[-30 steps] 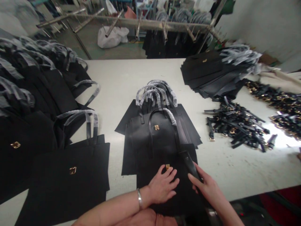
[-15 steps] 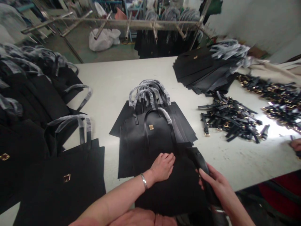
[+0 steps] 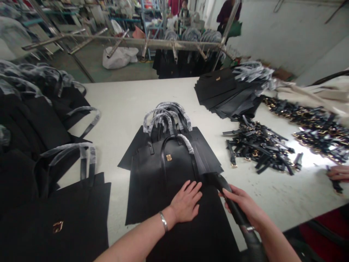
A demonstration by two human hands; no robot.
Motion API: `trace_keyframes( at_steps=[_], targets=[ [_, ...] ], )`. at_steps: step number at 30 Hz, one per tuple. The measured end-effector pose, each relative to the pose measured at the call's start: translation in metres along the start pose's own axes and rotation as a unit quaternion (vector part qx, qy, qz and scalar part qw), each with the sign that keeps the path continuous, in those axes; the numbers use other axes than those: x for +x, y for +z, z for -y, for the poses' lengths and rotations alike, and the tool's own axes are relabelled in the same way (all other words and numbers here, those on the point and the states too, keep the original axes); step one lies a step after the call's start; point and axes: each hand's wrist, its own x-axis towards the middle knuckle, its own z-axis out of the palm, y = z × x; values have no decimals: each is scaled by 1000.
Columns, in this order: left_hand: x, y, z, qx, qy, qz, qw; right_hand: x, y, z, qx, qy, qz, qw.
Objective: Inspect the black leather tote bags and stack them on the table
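Note:
My left hand (image 3: 186,202) lies flat on a black bag panel (image 3: 191,240), fingers spread, a metal bangle at its wrist. My right hand (image 3: 242,203) is wrapped round a black tube-like tool (image 3: 236,207) with a silvery band low on its body. The tool's tip is over the panel's upper right corner, beside the handle of a black handbag (image 3: 147,171). That bag lies above my left hand, with a small gold plate and wrapped handles. More bags overlap beneath it. Whether the tip touches the leather, I cannot tell.
Stacked black bags (image 3: 79,214) fill the left side of the white table (image 3: 120,98). Fanned panels (image 3: 226,91) lie at the back right, near heaps of buckled straps (image 3: 259,145). A co-worker's hand (image 3: 339,174) holds a strap at the right edge. Beyond stands a metal rack (image 3: 152,43).
My right hand has brought the tool leftward over the panel's corner. My left hand's fingers have spread wider. The view has tilted up a little, and a strap shows in the co-worker's hand.

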Motion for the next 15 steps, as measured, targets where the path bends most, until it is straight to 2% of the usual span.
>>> trace_keyframes(
  at_steps=[4,9,12,15],
  targets=[
    [2,-2,0,0,4,4,1000,6,-1,1,-9,1,0,1000],
    [1,-1,1,6,10,5,1000,11,5,10,-22,-75,-69,995],
    [0,1,3,14,12,2,1000,-14,-4,6,-37,-95,-85,991],
    [7,6,-2,20,19,-4,1000,-49,-14,-11,-60,-53,-93,992]
  ],
)
